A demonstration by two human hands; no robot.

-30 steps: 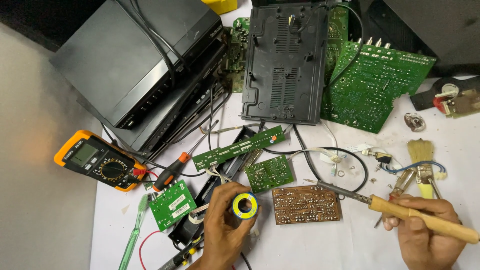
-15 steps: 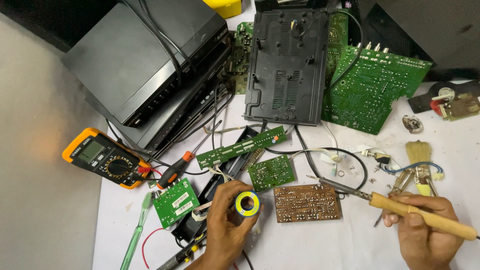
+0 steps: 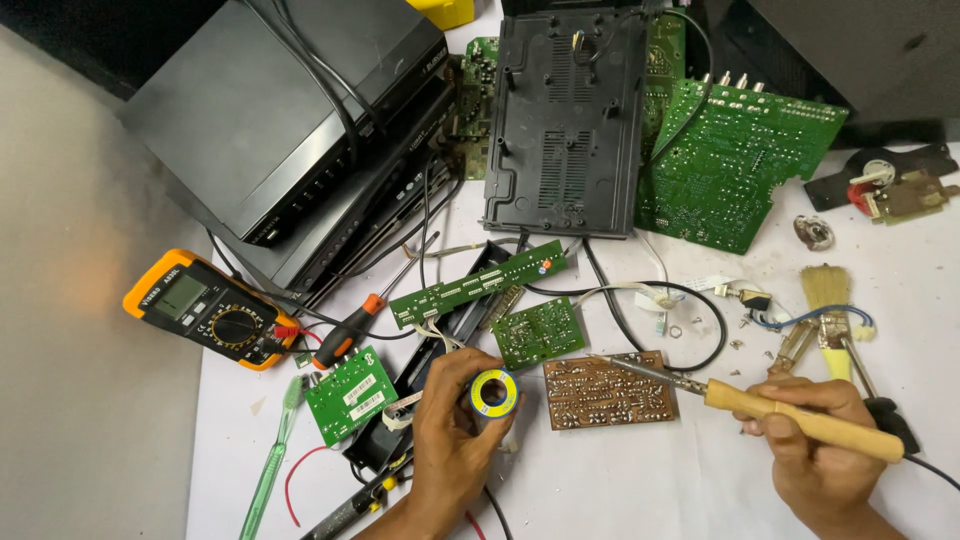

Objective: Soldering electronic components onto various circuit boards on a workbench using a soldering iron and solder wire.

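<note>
Since a second ago little has shifted: the left hand (image 3: 452, 440) keeps its grip around the solder spool (image 3: 494, 394), and the right hand (image 3: 815, 450) still clasps the wooden-handled soldering iron (image 3: 740, 404), tip on the brown circuit board (image 3: 610, 391). Green boards (image 3: 538, 331), a multimeter (image 3: 205, 309) and brush (image 3: 828, 298) crowd the worktop (image 3: 640, 480).

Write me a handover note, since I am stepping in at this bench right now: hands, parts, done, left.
Left hand: grips the solder spool, just left of the brown circuit board.
Right hand: holds the wooden-handled soldering iron, tip over the brown board's upper edge.
Small green board lies just above; multimeter far left.
Done: cannot tell which joints are soldered.
Left: probably feeding solder to the tip.
</note>
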